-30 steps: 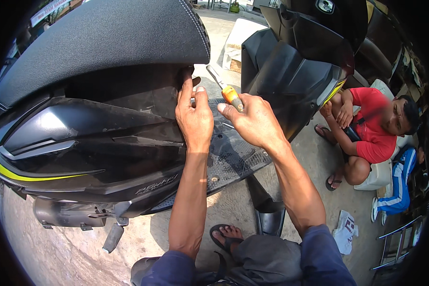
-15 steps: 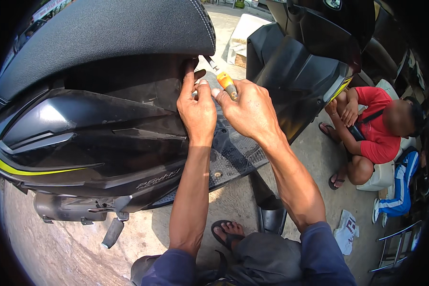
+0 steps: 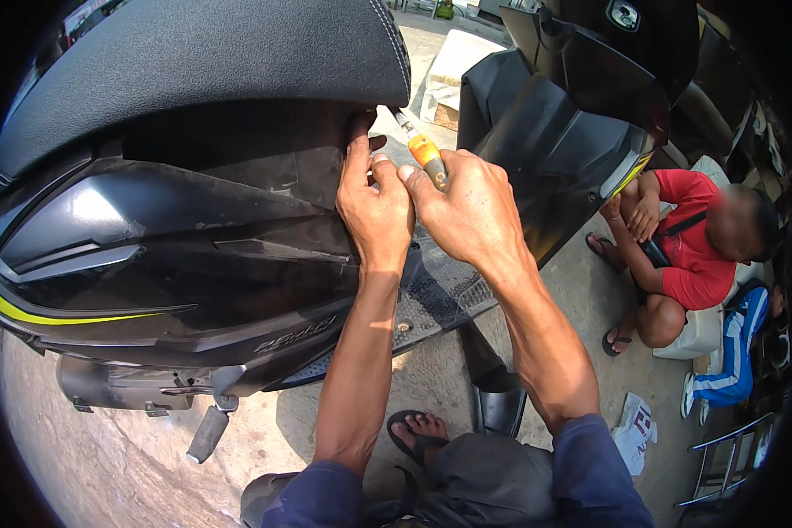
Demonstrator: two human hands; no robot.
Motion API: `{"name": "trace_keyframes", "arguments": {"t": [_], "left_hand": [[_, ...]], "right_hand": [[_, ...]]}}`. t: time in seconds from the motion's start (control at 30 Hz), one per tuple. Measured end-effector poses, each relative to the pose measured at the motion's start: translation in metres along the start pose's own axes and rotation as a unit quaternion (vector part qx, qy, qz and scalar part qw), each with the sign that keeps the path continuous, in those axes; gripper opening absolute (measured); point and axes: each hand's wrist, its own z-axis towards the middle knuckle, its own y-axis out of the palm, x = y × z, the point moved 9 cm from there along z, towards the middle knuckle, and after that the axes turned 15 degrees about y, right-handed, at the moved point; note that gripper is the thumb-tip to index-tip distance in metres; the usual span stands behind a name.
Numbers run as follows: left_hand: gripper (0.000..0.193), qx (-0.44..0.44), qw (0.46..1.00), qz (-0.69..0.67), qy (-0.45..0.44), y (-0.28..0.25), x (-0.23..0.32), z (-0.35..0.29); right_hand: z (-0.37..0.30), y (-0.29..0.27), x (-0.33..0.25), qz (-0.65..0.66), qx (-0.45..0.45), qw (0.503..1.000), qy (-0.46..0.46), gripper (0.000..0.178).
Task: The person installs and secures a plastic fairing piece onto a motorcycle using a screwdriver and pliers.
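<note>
On the left, a black scooter (image 3: 176, 211) is shown side-on, its panels glossy in the sun, dulled by dust higher up and edged by a curved yellow-green stripe. Over its top edge a rounded black seat (image 3: 202, 70) is spread, finely grained, with pale stitching along the front. Below the scooter's lower edge, a footpeg (image 3: 209, 434) is stuck out over the concrete.

And there, at the seat's front lower corner, the left hand (image 3: 377, 211) is seen: the index finger is tucked up under the edge, the thumb is bent beside it, and whether anything is gripped in that shade cannot be told.

Just to the right, a yellow-handled tool (image 3: 427, 154) is gripped in the right hand (image 3: 475, 207), fingers closed around its greyish butt, thumb laid against it. Its metal shank is slanted up and left beyond the fingers, the tip set right by the seat's front corner; contact cannot be made out.

Farther right, beside the scooter's front shield (image 3: 537, 123), a person in red (image 3: 695, 233) is seated low.
</note>
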Motion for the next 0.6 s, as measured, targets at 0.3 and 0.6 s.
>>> {"name": "trace_keyframes", "arguments": {"t": [0.3,0.6], "left_hand": [[0.036,0.012,0.999,-0.010,0.029,-0.002,0.004,0.004],[0.044,0.034,0.991,-0.099,-0.082,-0.004,0.002,0.003]], "right_hand": [[0.008,0.026,0.016,0.237,-0.234,0.936,0.115,0.037],[-0.005,0.047,0.011,0.554,-0.458,0.662,0.212,0.025]]}}
